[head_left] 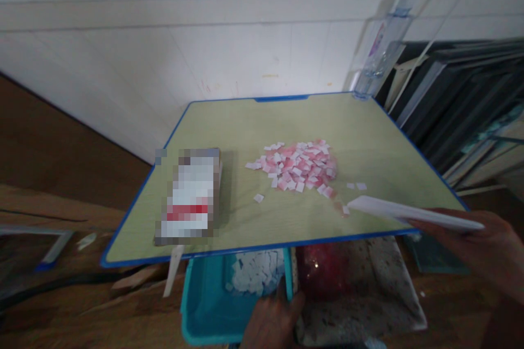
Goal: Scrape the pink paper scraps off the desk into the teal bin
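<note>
Currently the right hand [487,242] grips a white card [413,215] at the worktop's near right corner, fingers under it, its far end reaching left across the blue edge. That tip sits just beside a loose chip [346,210]; whether they touch, I cannot tell. Two more chips lie just beyond the tip.

Farther left from this hand, the heap [301,166] of pink and white chips spreads around the middle of the worktop [388,142], away from every edge. Plenty of open surface runs from the heap to the back edge and to the right edge, while a narrower strip separates it from the box [190,191] on the far left. One stray chip lies in that strip, toward the near edge.

Lower down, the left hand [272,319] is closed on the right rim of the tub [215,311], one finger inside, thumb outside. White pieces [257,270] lie in the tub just ahead of this hand, partly under the worktop's near edge. Immediately right of the same hand stands a stained tray [368,305], leaving little room there.

Beyond the right hand, a bottle [380,54] stands by the back right corner, close to the wall [245,54]; dark panels [462,87] flank the right edge.
</note>
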{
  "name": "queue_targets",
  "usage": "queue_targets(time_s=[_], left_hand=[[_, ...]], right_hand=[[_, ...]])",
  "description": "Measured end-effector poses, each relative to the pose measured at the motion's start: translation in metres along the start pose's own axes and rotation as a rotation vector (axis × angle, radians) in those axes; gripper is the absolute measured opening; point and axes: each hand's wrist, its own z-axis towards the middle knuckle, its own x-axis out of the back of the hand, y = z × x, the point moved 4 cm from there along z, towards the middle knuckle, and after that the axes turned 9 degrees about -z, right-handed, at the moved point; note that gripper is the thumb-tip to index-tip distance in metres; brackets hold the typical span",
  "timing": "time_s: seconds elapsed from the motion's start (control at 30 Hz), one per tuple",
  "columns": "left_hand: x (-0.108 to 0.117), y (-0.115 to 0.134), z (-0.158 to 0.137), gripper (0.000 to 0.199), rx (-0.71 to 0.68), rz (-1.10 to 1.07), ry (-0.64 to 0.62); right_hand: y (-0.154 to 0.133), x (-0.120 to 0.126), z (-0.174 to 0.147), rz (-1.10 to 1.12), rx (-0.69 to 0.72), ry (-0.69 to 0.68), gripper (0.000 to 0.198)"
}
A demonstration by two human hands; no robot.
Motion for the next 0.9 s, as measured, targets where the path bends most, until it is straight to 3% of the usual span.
queue_targets(time_s=[0.43,0.53,0.67,0.9], left_hand=[[0.0,0.0,0.0,0.055,0.029,0.029,-0.019],[0.0,0.001,0.0,0.055,0.041,0.036,-0.042],[0.001,0.0,0.0,0.054,0.039,0.035,-0.042],[-0.004,-0.004,0.002,0.056,0.006,0.053,-0.02]], right_hand=[[0.016,0.009,-0.014,-0.054,-0.244,0.137,0.021],[0.009,0.005,-0.012,-0.021,-0.186,0.193,0.019],[-0.001,-0.014,0.003,0.018,-0.065,0.167,0.019],[0.001,-0.029,0.026,0.043,-0.031,0.098,0.025]])
